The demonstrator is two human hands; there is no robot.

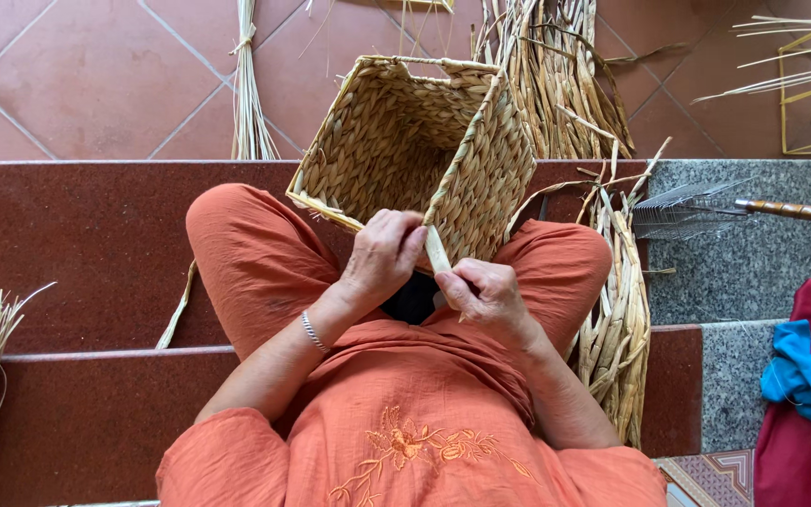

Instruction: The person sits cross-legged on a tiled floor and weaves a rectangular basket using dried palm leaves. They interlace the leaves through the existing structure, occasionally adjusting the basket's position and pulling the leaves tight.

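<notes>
Tipped on the knees with its mouth toward twelve o'clock, the woven basket (415, 155) puts its rim at hand: left hand (382, 258) steadies it, right hand (485, 293) pinches a flat strand (436, 252).

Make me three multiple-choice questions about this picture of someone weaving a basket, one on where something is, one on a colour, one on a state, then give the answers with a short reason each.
1. Where does the woven basket rest?
A. On the person's lap and knees
B. On the tiled floor, away from the person
C. On the grey stone ledge

2. What colour are the person's clothes?
A. Blue
B. Orange
C. White

3. What is the right hand doing?
A. Lying flat on the step
B. Holding the wooden-handled tool
C. Pinching a pale fibre strip

Answers:
1 A, the basket sits tilted between the knees with the left hand on its rim.
2 B, the trousers and embroidered top are orange.
3 C, its fingers close on the strip at the basket's corner; the wooden-handled tool lies untouched on the ledge.
</notes>
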